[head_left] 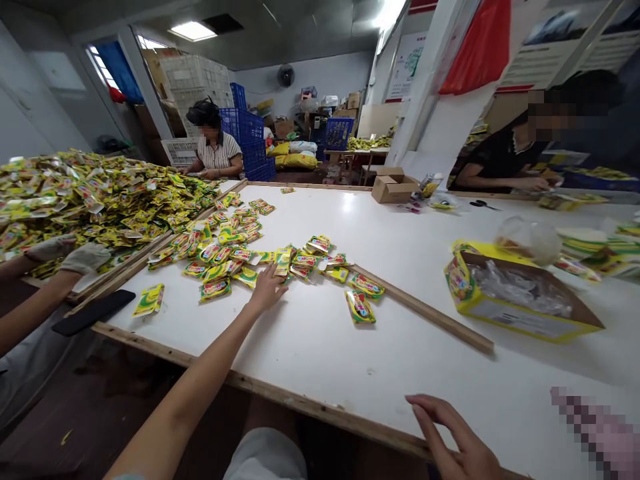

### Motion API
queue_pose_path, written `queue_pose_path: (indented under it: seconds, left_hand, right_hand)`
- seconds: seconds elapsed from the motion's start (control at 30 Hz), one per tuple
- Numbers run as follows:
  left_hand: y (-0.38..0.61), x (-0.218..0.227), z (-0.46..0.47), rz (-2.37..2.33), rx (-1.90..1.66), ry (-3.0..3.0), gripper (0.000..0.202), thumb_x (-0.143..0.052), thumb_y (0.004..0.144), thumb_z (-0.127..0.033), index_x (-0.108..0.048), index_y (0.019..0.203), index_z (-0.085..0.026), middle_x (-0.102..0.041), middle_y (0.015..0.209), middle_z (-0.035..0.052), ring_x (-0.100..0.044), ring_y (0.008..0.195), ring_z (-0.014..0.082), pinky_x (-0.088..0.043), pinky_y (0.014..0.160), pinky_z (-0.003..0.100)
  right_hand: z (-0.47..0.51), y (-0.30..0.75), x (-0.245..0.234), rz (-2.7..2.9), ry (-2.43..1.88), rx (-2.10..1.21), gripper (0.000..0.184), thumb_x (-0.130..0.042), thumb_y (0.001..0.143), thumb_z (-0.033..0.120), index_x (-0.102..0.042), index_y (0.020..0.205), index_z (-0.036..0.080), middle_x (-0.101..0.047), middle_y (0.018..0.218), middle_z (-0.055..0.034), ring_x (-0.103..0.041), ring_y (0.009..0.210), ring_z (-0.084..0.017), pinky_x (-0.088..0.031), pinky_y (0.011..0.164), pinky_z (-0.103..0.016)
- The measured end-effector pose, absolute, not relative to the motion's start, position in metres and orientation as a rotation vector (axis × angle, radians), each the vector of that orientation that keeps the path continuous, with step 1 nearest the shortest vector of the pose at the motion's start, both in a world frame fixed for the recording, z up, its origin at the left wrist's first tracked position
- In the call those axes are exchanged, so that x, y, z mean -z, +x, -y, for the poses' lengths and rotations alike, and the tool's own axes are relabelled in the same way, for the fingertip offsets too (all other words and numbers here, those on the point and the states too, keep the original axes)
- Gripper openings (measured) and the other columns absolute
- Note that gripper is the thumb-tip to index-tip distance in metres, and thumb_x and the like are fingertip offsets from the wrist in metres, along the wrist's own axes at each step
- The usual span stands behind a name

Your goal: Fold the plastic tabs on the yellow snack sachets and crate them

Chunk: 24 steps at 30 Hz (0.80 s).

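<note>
My left hand reaches over the white table, fingers stretched out and thumb apart. Its fingertips touch the lower edge of a small yellow-green packet, and no grip around it shows. More of these packets lie in a loose heap to the left, with several in a line to the right. My right hand is low over the table's front edge. Its thumb and fingers are apart, with nothing between them. Two packets lie apart from the heap: one packet right of my left hand, another packet at the far left.
A wooden strip lies across the table. Right of it stands an open yellow box with clear plastic inside. At the back are a cardboard box and scissors. Gloved hands of a co-worker are by the big packet pile.
</note>
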<state>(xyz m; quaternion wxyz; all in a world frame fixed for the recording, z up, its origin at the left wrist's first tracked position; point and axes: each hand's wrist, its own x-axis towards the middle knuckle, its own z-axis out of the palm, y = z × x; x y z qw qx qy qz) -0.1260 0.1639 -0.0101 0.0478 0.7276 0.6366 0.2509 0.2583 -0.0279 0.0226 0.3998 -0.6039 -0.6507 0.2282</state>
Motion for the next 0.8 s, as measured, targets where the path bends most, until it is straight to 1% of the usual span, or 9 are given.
queue_pose_path:
  seconds: [0.03, 0.1, 0.2, 0.27, 0.33, 0.4, 0.53, 0.67, 0.8]
  left_hand:
    - [-0.127, 0.009, -0.164, -1.939, -0.759, 2.225, 0.023, -0.063, 0.082, -0.03, -0.065, 0.103, -0.019, -0.038, 0.149, 0.0125, -0.026, 0.14, 0.0343, -0.025, 0.11, 0.055]
    - [-0.128, 0.005, -0.166, -1.936, -0.775, 2.229, 0.033, -0.066, 0.08, -0.029, -0.062, 0.111, -0.019, -0.043, 0.146, 0.0136, -0.032, 0.138, 0.0347, -0.029, 0.108, 0.055]
    - [-0.126, -0.009, -0.163, -1.928, -0.869, 2.233, 0.047, -0.064, 0.082, -0.027, -0.053, 0.126, -0.017, -0.045, 0.144, 0.0152, -0.038, 0.135, 0.0308, -0.031, 0.11, 0.049]
    - [-0.12, -0.025, -0.154, -1.893, -0.995, 2.23, 0.047, -0.058, 0.086, -0.028, -0.049, 0.131, -0.017, -0.047, 0.142, 0.0135, -0.04, 0.133, 0.0271, -0.032, 0.111, 0.045]
    - [-0.109, -0.041, -0.136, -1.764, -1.199, 2.191, 0.042, -0.057, 0.087, -0.03, -0.052, 0.128, -0.02, -0.054, 0.136, 0.0103, -0.046, 0.129, 0.0256, -0.036, 0.108, 0.043]
    - [-0.092, -0.053, -0.113, -1.529, -1.32, 2.112, 0.033, -0.06, 0.085, -0.032, -0.061, 0.117, -0.022, -0.062, 0.124, 0.0081, -0.054, 0.119, 0.0253, -0.043, 0.102, 0.042]
    - [-0.044, -0.052, -0.063, -1.115, -1.14, 1.912, 0.027, -0.061, 0.084, -0.027, -0.065, 0.111, -0.022, -0.068, 0.111, 0.0081, -0.062, 0.103, 0.0227, -0.05, 0.091, 0.037]
    - [-0.007, -0.027, -0.03, -0.94, -1.043, 1.663, 0.022, -0.06, 0.085, -0.024, -0.065, 0.106, -0.02, -0.068, 0.104, 0.0079, -0.063, 0.098, 0.0208, -0.049, 0.09, 0.035]
    - [0.004, -0.004, -0.015, -0.975, -1.178, 1.354, 0.034, -0.065, 0.082, -0.028, -0.052, 0.113, -0.022, -0.064, 0.105, 0.0056, -0.064, 0.09, 0.0177, -0.052, 0.081, 0.031]
  right_hand:
    - [0.024, 0.247, -0.024, 1.659, -1.487, -0.596, 0.029, -0.058, 0.078, 0.054, -0.07, 0.087, 0.028, -0.072, 0.09, -0.0053, -0.068, 0.079, -0.023, -0.053, 0.049, -0.023]
    - [0.019, 0.232, -0.027, 1.699, -1.413, -0.604, 0.029, -0.057, 0.081, 0.052, -0.07, 0.088, 0.027, -0.071, 0.09, -0.0057, -0.068, 0.08, -0.023, -0.055, 0.055, -0.023]
    - [0.016, 0.221, -0.028, 1.744, -1.339, -0.6, 0.027, -0.056, 0.084, 0.049, -0.07, 0.087, 0.026, -0.071, 0.089, -0.0053, -0.068, 0.08, -0.022, -0.056, 0.068, -0.026]
    - [0.017, 0.219, -0.027, 1.716, -1.332, -0.595, 0.025, -0.056, 0.085, 0.047, -0.07, 0.087, 0.026, -0.071, 0.089, -0.0051, -0.068, 0.081, -0.022, -0.055, 0.072, -0.027]
    - [0.017, 0.215, -0.026, 1.654, -1.354, -0.608, 0.024, -0.056, 0.085, 0.045, -0.07, 0.089, 0.026, -0.07, 0.093, -0.0058, -0.067, 0.086, -0.023, -0.055, 0.076, -0.029]
    - [0.016, 0.208, -0.022, 1.595, -1.363, -0.653, 0.024, -0.056, 0.086, 0.044, -0.069, 0.094, 0.025, -0.069, 0.1, -0.0072, -0.065, 0.091, -0.024, -0.054, 0.081, -0.032]
    - [0.008, 0.182, -0.011, 1.498, -1.288, -0.839, 0.029, -0.059, 0.085, 0.038, -0.062, 0.11, 0.024, -0.064, 0.116, -0.0085, -0.064, 0.1, -0.024, -0.054, 0.086, -0.036]
    - [0.002, 0.163, 0.0, 1.427, -1.183, -1.028, 0.027, -0.058, 0.086, 0.034, -0.056, 0.11, 0.023, -0.068, 0.106, -0.0073, -0.067, 0.092, -0.021, -0.056, 0.08, -0.034]
    - [0.0, 0.163, 0.006, 1.359, -1.193, -1.051, 0.032, -0.06, 0.084, 0.037, -0.052, 0.112, 0.022, -0.07, 0.098, -0.0071, -0.068, 0.085, -0.021, -0.057, 0.075, -0.033]
